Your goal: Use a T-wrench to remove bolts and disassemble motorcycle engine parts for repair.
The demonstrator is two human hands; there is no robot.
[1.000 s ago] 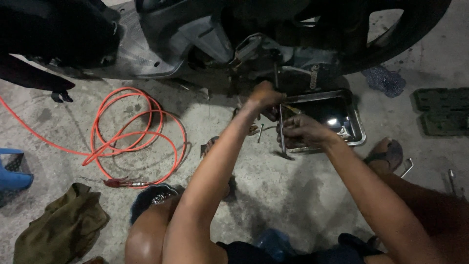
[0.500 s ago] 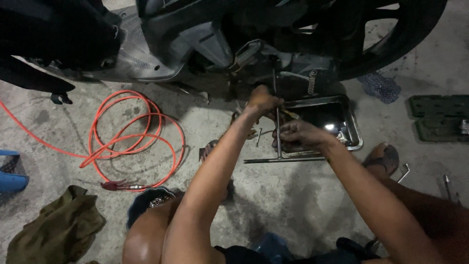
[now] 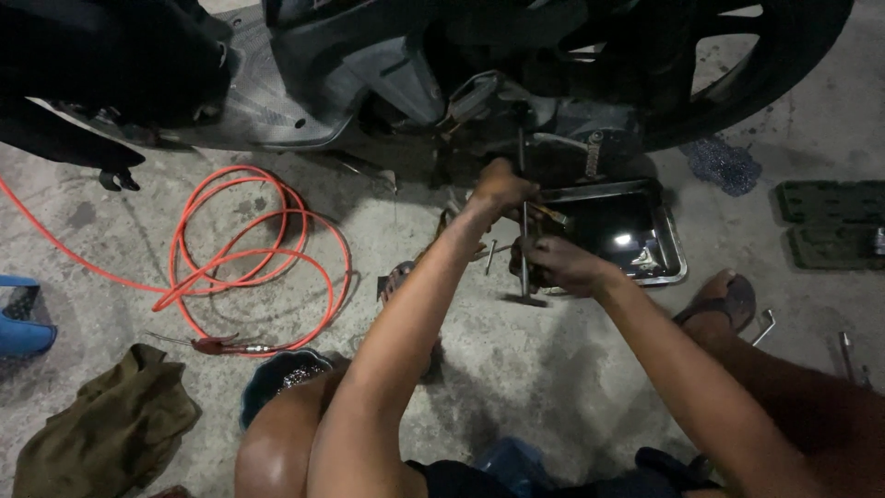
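Note:
A long T-handle wrench (image 3: 524, 221) stands nearly upright, its tip up under the dark scooter (image 3: 387, 65) and its cross handle (image 3: 525, 299) low near the concrete floor. My right hand (image 3: 558, 265) is closed around the lower shaft. My left hand (image 3: 501, 184) grips the shaft higher up, close to the engine underside. Just to the right, a metal drain pan (image 3: 679, 254) holding dark liquid sits beneath the engine.
A coiled orange hose (image 3: 249, 249) lies to the left, with an olive rag (image 3: 101, 433) and a blue stool (image 3: 23, 318) nearer the edge. The rear tyre (image 3: 765, 74) is at upper right, with green mats (image 3: 830, 221) beside it. My sandalled foot (image 3: 724, 300) and loose tools (image 3: 763, 325) lie on the right.
The wrench's cross handle has turned, showing long half a second ago and short now. My right hand has slid slightly down and left on the shaft. The left hand holds its place.

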